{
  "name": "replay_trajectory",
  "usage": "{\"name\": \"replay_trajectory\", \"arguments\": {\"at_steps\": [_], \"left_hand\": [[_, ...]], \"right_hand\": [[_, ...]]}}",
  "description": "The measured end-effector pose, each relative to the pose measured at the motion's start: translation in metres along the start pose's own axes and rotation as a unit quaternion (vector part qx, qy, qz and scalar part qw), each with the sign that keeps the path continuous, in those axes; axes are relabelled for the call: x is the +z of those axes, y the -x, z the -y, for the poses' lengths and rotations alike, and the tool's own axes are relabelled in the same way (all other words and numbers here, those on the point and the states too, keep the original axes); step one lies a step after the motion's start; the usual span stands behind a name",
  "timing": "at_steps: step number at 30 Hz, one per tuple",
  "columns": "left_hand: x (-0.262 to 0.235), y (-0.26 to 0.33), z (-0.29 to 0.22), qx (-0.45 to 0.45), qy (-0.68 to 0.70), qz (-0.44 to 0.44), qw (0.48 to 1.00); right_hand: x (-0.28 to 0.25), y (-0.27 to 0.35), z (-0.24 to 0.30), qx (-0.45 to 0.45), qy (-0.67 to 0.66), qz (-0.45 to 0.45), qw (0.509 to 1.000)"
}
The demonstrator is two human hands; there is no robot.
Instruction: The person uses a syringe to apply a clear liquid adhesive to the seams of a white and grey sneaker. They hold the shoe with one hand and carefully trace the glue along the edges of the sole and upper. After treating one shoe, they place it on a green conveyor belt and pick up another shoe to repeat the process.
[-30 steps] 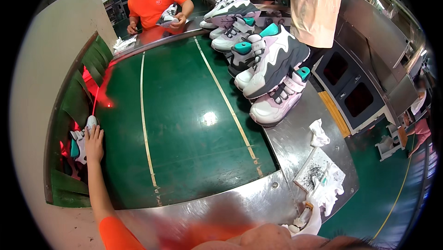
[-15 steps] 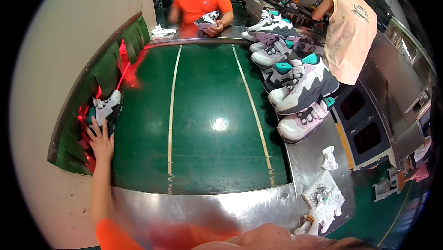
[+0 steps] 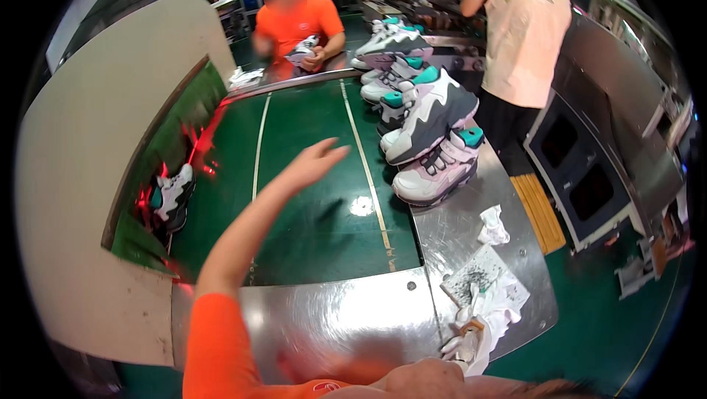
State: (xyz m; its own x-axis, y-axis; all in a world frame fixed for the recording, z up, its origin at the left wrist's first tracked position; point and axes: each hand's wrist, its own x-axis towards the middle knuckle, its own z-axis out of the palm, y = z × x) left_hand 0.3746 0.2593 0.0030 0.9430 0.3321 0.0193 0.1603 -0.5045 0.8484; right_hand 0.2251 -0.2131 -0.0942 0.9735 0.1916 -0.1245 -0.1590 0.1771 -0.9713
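Observation:
My left hand [image 3: 315, 163] reaches out over the green conveyor belt [image 3: 302, 241], fingers stretched out and holding nothing. Closest to it is a pile of sneakers at the belt's right edge. In that pile, a white and dark grey sneaker [image 3: 434, 121] with a teal lining leans on top of others, and a white and pale pink sneaker [image 3: 436, 171] lies at the near end. At the left, a single white and black sneaker [image 3: 174, 196] rests at the green strip curtain [image 3: 163, 134], under red light. My right hand is out of view.
A metal ledge [image 3: 353, 311] borders the belt's near side. On its right part lie crumpled white cloth [image 3: 493, 225] and a stained white pad [image 3: 471, 274]. Across the belt, a person in an orange shirt [image 3: 300, 22] holds a sneaker; another person [image 3: 526, 34] stands right, facing away.
My left hand has let go of the sneaker by the curtain and swung right, over the belt. That sneaker stays at the curtain. The view has shifted, too.

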Motion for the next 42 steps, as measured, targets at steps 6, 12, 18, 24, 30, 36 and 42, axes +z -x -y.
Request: {"name": "replay_trajectory", "arguments": {"at_steps": [6, 12, 18, 24, 30, 36, 42], "left_hand": [[0.094, -0.024, -0.083, 0.192, -0.109, -0.098, 0.970], [0.046, -0.083, -0.039, 0.297, -0.384, -0.238, 0.841], [0.050, -0.082, -0.121, 0.435, -0.670, -0.203, 0.566], [0.054, -0.146, -0.134, 0.476, -0.750, -0.182, 0.423], [0.069, -0.166, -0.132, 0.572, -0.634, -0.110, 0.508], [0.053, -0.140, -0.128, 0.615, -0.610, -0.072, 0.495], [0.029, -0.037, -0.147, 0.615, -0.648, -0.080, 0.441]], "right_hand": [[-0.016, -0.001, 0.098, -0.124, 0.041, -0.030, 0.991], [-0.066, -0.026, 0.062, -0.029, -0.152, 0.082, 0.985], [-0.117, -0.018, 0.050, 0.020, -0.336, 0.194, 0.921], [-0.131, -0.024, 0.004, 0.118, -0.320, 0.099, 0.935], [-0.120, -0.045, 0.008, 0.193, -0.249, 0.062, 0.947], [-0.111, -0.047, 0.006, 0.192, -0.247, 0.066, 0.947], [-0.111, -0.042, 0.030, 0.113, -0.323, 0.184, 0.921]]}}
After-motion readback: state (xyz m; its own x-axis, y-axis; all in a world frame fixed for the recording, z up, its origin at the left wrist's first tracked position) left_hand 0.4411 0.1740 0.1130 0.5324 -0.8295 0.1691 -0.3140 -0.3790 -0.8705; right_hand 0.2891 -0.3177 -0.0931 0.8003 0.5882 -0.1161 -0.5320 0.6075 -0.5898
